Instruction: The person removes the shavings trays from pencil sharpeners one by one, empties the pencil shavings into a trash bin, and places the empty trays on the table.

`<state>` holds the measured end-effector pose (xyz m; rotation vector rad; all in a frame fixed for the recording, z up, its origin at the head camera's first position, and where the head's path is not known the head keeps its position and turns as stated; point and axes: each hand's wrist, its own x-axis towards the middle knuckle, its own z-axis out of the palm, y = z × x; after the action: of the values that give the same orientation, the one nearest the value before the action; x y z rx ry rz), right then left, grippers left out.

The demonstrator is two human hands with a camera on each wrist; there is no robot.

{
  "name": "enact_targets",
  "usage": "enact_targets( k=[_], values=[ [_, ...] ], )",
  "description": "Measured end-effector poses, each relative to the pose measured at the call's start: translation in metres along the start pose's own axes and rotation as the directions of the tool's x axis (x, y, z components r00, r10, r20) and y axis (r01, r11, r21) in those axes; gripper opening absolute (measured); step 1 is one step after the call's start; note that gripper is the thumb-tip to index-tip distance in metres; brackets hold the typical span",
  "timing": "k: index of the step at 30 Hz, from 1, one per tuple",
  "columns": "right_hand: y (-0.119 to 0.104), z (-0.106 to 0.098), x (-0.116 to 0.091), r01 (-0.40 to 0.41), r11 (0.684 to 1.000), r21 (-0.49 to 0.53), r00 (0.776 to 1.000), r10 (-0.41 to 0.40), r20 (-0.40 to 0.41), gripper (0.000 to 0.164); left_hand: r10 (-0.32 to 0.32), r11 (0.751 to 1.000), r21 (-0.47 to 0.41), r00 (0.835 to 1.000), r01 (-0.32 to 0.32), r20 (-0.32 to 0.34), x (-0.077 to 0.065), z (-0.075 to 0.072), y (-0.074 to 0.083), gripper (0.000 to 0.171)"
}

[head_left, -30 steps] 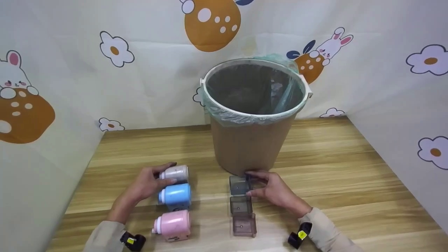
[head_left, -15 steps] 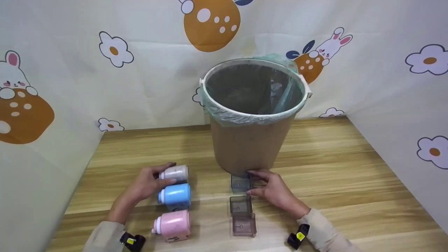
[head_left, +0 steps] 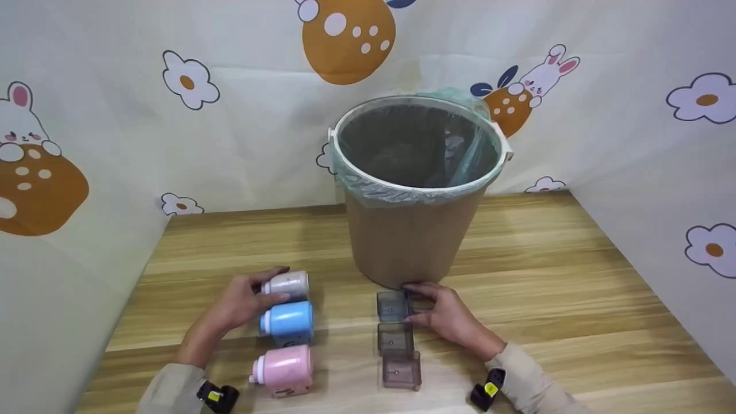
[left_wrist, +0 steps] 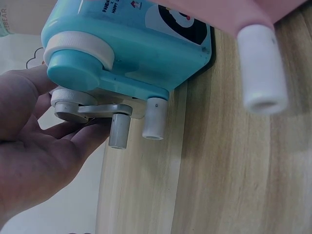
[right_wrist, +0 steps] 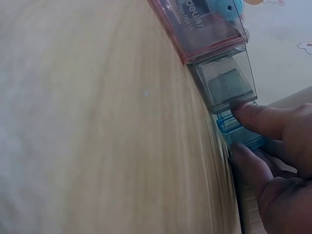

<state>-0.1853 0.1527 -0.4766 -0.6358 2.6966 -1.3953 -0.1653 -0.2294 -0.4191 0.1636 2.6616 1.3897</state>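
Observation:
Three crank pencil sharpeners lie in a column on the left: grey (head_left: 292, 283), blue (head_left: 291, 319) and pink (head_left: 286, 368). My left hand (head_left: 238, 302) grips the grey one, thumb on the near side and fingers on the far side. In the left wrist view the blue sharpener's crank (left_wrist: 131, 87) overlaps the grey one. Opposite them stand three see-through shavings drawers: bluish (head_left: 391, 307), grey (head_left: 394, 338) and pink (head_left: 400, 370). My right hand (head_left: 454, 315) pinches the bluish drawer between thumb and fingers. In the right wrist view it sits right against the grey drawer (right_wrist: 226, 85).
Behind the drawers stands a tall brown bin (head_left: 411, 241) lined with a thin green bag, close to my right fingertips. The wood-grain table (head_left: 552, 287) meets a patterned cloth (head_left: 253, 144) at the back and sides.
My right hand has shifted the bluish drawer slightly, first away from the grey drawer, then back toward it. The left hand and the sharpeners have stayed in place.

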Motion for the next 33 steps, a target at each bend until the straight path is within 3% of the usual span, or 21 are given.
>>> enact_targets(
  k=[16,22,28,30,33],
  values=[
    [-0.006,-0.005,0.001,-0.022,1.0,-0.001,0.999,0.022,0.042,0.063,0.003,1.0,-0.027,0.999,-0.002,0.034,0.001,0.0,0.0,0.059],
    [-0.01,-0.012,-0.005,-0.06,0.994,0.091,0.993,0.05,0.11,0.065,0.01,0.998,-0.059,0.999,-0.007,0.045,-0.001,-0.003,0.001,0.06],
    [-0.02,-0.032,-0.012,-0.09,0.971,0.22,0.992,0.066,0.111,0.052,0.023,0.998,-0.062,0.999,-0.025,-0.025,-0.01,-0.008,0.005,0.061],
    [-0.025,-0.039,-0.015,-0.068,0.976,0.207,0.996,0.054,0.074,0.046,0.038,0.999,-0.02,0.997,-0.039,-0.064,-0.014,-0.01,0.007,0.062],
    [-0.03,-0.052,-0.019,-0.008,0.994,0.107,1.0,0.01,-0.01,0.038,0.052,0.996,0.079,0.991,-0.043,-0.127,-0.022,-0.013,0.011,0.065]
  ],
)
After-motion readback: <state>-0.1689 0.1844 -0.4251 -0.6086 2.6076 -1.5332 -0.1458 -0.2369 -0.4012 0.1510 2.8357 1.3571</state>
